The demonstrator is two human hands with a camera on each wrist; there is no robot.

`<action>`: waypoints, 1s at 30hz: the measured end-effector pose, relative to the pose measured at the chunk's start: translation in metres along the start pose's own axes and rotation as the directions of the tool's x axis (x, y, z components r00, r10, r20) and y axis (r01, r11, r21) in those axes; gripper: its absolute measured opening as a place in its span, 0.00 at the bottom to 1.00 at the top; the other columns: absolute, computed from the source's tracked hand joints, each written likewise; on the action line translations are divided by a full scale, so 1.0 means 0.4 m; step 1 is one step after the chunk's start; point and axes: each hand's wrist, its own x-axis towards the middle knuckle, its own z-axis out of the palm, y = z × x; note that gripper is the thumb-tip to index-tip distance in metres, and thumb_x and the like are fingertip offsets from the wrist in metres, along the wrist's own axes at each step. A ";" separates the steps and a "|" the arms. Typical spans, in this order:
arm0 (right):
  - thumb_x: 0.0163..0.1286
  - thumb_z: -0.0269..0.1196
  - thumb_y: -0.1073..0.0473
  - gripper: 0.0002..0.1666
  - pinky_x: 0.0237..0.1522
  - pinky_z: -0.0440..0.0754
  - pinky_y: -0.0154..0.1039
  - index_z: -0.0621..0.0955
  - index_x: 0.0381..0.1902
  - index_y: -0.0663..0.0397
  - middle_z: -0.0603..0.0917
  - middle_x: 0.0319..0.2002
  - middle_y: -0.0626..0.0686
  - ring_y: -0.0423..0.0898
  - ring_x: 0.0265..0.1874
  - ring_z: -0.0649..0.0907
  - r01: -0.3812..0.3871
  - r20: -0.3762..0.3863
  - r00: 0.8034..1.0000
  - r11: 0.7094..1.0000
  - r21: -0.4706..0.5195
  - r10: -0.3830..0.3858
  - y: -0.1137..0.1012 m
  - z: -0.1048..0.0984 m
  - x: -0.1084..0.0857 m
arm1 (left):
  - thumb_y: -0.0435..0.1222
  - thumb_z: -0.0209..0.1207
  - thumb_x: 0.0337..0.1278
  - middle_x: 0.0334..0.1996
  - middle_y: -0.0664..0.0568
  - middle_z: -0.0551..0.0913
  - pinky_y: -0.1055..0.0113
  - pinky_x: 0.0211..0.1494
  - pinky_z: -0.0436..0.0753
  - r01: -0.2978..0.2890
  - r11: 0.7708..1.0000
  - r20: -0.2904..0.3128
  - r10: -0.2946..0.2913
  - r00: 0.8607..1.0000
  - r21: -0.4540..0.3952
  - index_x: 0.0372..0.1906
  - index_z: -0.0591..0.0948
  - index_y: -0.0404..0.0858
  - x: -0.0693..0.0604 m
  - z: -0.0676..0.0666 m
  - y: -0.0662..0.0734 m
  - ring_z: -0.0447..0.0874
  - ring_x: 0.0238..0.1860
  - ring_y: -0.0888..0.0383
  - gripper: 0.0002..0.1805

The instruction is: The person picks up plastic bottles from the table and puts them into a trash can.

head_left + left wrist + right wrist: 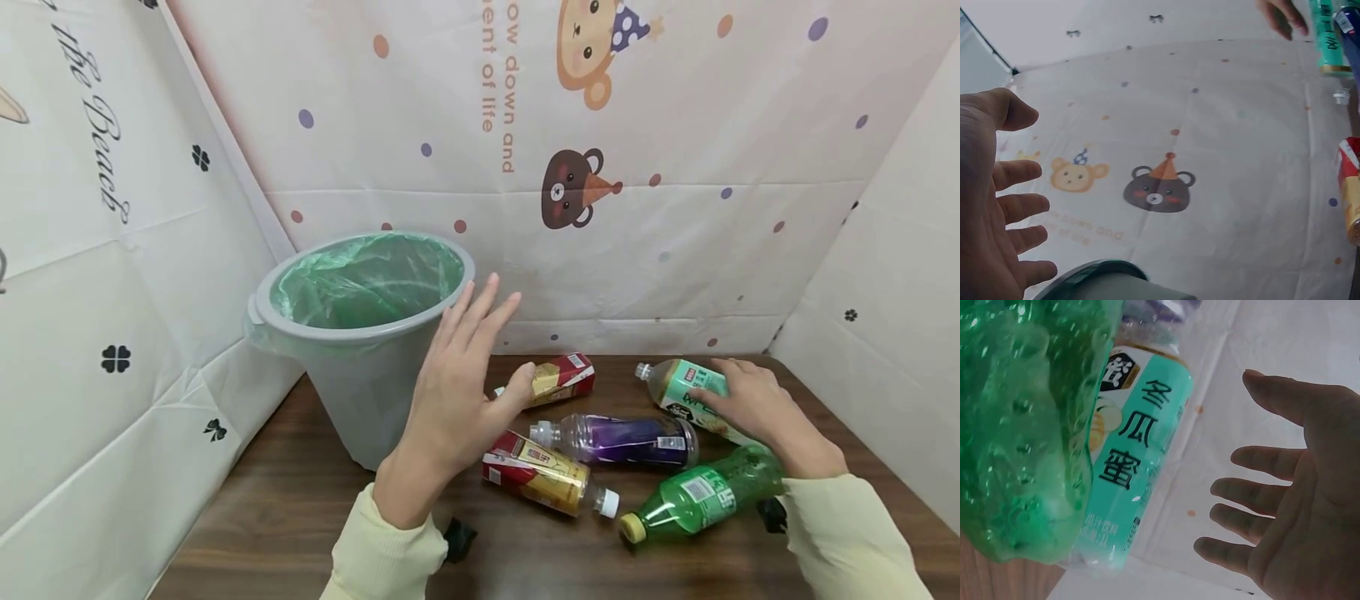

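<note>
Holding nothing with the right grip [757, 404], spread wide just beside the clear plastic bottle with teal label [684, 387], lying far right on the brown wooden bench [262, 533]. Likewise holding nothing with the left grip [453, 392], splayed before the grey plastic bin with green liner [352, 400]. Best to wrap 4 fingers and thumb round the clear bottle's middle, without nudging the nearer green plastic bottle [708, 496].

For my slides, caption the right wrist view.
Outstretched right grip near a teal-labelled bottle and a green bottle.
</note>
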 end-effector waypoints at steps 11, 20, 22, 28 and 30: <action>0.76 0.66 0.49 0.46 0.60 0.64 0.81 0.65 0.66 0.89 0.64 0.64 0.88 0.87 0.62 0.62 0.028 0.005 1.000 0.998 -0.050 -0.028 0.049 0.001 0.015 | 0.37 0.63 0.63 0.78 0.37 0.67 0.41 0.81 0.55 -0.084 0.995 -0.278 0.095 0.956 0.050 0.75 0.72 0.29 -0.012 -0.058 -0.013 0.56 0.81 0.41 0.36; 0.75 0.67 0.49 0.46 0.59 0.65 0.81 0.65 0.65 0.90 0.65 0.62 0.89 0.87 0.60 0.64 0.040 0.021 0.999 0.998 -0.057 -0.039 0.090 0.002 0.021 | 0.40 0.59 0.63 0.76 0.33 0.70 0.40 0.80 0.58 -0.064 0.993 -0.451 0.102 0.887 0.099 0.73 0.71 0.23 -0.015 -0.115 -0.055 0.61 0.79 0.36 0.37; 0.75 0.67 0.49 0.46 0.59 0.65 0.81 0.65 0.65 0.90 0.65 0.62 0.89 0.87 0.60 0.64 0.041 0.022 0.999 0.998 -0.056 -0.040 0.094 0.003 0.022 | 0.41 0.59 0.63 0.76 0.34 0.69 0.41 0.80 0.58 -0.033 0.993 -0.468 0.083 0.880 0.113 0.73 0.69 0.24 -0.015 -0.129 -0.069 0.61 0.79 0.38 0.38; 0.76 0.67 0.49 0.46 0.60 0.64 0.81 0.65 0.64 0.91 0.64 0.61 0.89 0.87 0.60 0.64 0.039 0.012 0.999 0.997 -0.067 -0.038 0.102 0.006 0.016 | 0.44 0.58 0.63 0.79 0.40 0.67 0.45 0.81 0.56 0.061 0.990 -0.491 0.010 0.871 0.128 0.76 0.69 0.27 -0.021 -0.176 -0.114 0.59 0.80 0.44 0.40; 0.76 0.67 0.48 0.46 0.60 0.64 0.80 0.65 0.63 0.91 0.64 0.61 0.89 0.87 0.59 0.64 0.038 0.012 0.999 0.997 -0.066 -0.037 0.103 0.006 0.015 | 0.44 0.58 0.63 0.79 0.41 0.67 0.45 0.82 0.54 0.083 0.987 -0.503 -0.003 0.864 0.135 0.76 0.69 0.27 -0.023 -0.193 -0.130 0.58 0.81 0.44 0.40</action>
